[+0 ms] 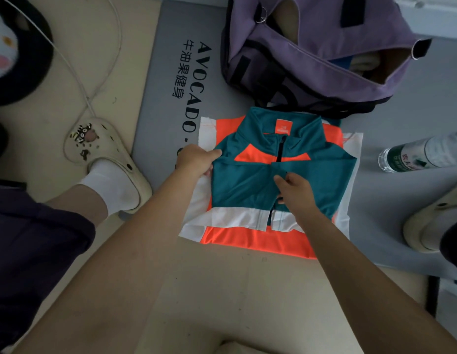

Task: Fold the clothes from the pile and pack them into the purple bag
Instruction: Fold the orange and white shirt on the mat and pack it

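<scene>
Jacket flat, collar toward bag; left hand pinches its side, right hand pinches the front.

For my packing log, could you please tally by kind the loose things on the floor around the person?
Jacket: 1
Purple bag: 1
Water bottle: 1
Grey mat: 1
Total: 4

A grey mat printed "AVOCADO" lies on the beige floor ahead of me. My cream clog with its white sock rests at the mat's left edge. A white cable curls past it. On the right, a plastic water bottle lies on its side.
</scene>
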A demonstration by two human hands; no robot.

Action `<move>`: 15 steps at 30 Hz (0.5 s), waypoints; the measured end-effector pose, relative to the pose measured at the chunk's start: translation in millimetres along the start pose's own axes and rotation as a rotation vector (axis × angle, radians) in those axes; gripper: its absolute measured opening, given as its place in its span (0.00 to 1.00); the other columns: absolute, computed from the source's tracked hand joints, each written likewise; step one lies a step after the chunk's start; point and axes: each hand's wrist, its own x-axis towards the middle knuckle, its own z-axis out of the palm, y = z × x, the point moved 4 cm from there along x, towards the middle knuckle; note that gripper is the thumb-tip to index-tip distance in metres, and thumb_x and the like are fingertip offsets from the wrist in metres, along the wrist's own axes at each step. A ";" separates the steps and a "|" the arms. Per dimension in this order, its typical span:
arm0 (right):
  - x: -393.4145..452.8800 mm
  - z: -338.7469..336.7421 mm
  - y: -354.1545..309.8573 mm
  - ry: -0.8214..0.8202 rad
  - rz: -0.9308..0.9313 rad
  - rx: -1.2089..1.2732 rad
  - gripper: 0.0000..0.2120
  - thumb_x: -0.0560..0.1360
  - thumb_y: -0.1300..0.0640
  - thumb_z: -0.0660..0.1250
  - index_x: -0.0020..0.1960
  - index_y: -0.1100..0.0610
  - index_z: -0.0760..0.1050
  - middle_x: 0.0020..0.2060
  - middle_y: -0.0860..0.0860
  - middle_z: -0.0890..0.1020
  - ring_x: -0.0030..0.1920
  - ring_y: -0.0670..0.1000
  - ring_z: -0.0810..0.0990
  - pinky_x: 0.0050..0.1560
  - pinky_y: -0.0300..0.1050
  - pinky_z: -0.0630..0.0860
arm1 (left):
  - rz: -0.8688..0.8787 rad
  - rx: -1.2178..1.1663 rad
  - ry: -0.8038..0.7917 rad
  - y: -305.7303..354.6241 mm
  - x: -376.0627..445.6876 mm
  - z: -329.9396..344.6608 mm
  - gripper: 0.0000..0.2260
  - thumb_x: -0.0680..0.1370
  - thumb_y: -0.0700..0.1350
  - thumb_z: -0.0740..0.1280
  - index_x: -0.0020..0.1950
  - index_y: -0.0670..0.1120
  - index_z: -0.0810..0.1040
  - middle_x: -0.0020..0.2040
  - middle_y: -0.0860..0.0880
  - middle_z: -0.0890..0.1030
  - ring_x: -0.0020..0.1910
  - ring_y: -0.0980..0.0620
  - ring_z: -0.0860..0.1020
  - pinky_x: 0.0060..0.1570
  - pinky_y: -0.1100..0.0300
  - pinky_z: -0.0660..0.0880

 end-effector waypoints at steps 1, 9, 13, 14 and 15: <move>0.0 0.1 0.1 -0.008 -0.006 0.011 0.15 0.78 0.56 0.67 0.43 0.69 0.72 0.35 0.59 0.77 0.35 0.57 0.80 0.41 0.58 0.81 | -0.009 -0.068 -0.012 0.9 -0.5 1.1 0.14 0.73 0.51 0.72 0.35 0.43 0.78 0.28 0.48 0.79 0.22 0.54 0.73 0.24 0.65 0.66; 1.8 4.2 -1.8 -0.080 -0.045 0.011 0.07 0.78 0.63 0.66 0.41 0.58 0.74 0.29 0.53 0.81 0.24 0.43 0.79 0.25 0.33 0.72 | 0.148 -0.207 0.244 12.0 -1.1 -13.5 0.11 0.71 0.40 0.74 0.41 0.50 0.73 0.42 0.47 0.80 0.37 0.49 0.79 0.41 0.57 0.77; 2.9 4.3 0.8 -0.076 -0.037 0.003 0.04 0.78 0.63 0.66 0.44 0.59 0.75 0.30 0.51 0.81 0.24 0.42 0.79 0.26 0.33 0.72 | 0.020 -0.213 0.133 7.0 -0.4 -10.2 0.13 0.73 0.49 0.74 0.35 0.45 0.74 0.30 0.44 0.78 0.22 0.50 0.72 0.27 0.59 0.71; 3.4 4.8 1.6 -0.075 -0.036 0.000 0.03 0.78 0.62 0.66 0.45 0.59 0.75 0.30 0.51 0.81 0.24 0.42 0.79 0.26 0.33 0.72 | -0.036 -0.190 0.093 3.9 -2.3 -9.0 0.16 0.73 0.51 0.73 0.34 0.44 0.74 0.28 0.45 0.77 0.21 0.50 0.71 0.26 0.60 0.70; 4.0 5.3 2.2 -0.074 -0.034 0.000 0.03 0.78 0.62 0.66 0.45 0.60 0.75 0.30 0.51 0.81 0.24 0.42 0.79 0.26 0.32 0.72 | -0.086 -0.185 0.066 0.6 -4.2 -8.0 0.16 0.74 0.52 0.73 0.35 0.43 0.74 0.29 0.46 0.77 0.22 0.51 0.72 0.26 0.61 0.69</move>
